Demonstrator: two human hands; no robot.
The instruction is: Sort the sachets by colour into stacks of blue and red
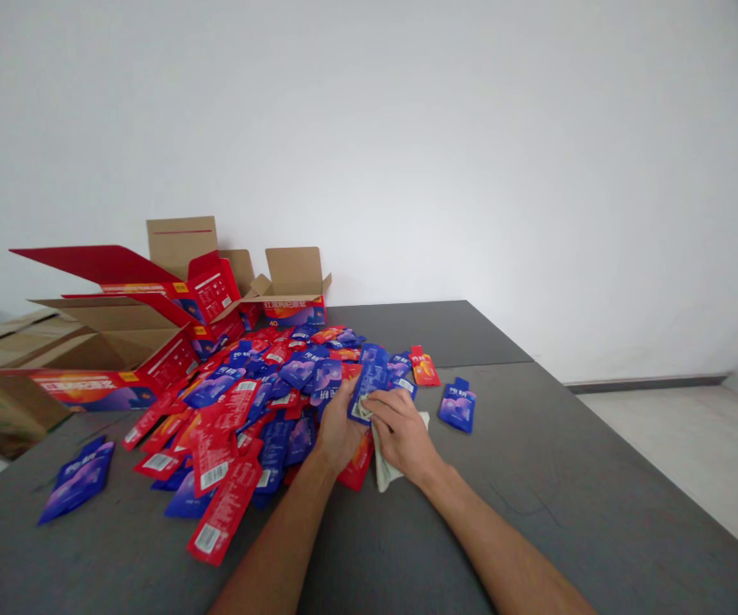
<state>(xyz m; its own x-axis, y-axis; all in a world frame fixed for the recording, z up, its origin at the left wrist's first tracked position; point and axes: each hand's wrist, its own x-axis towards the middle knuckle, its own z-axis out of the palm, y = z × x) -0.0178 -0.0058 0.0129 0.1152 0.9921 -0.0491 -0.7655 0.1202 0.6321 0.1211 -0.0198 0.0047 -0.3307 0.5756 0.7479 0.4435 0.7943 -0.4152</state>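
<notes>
Blue sachet [366,386] sits at the near edge of the heap of sachets [247,401], pinched in my left hand [338,430]; my right hand [401,431] presses a pale cloth [383,468] to it, fingers closed. It looks light, slick and floppy, so I'd grip its sealed edges.
</notes>
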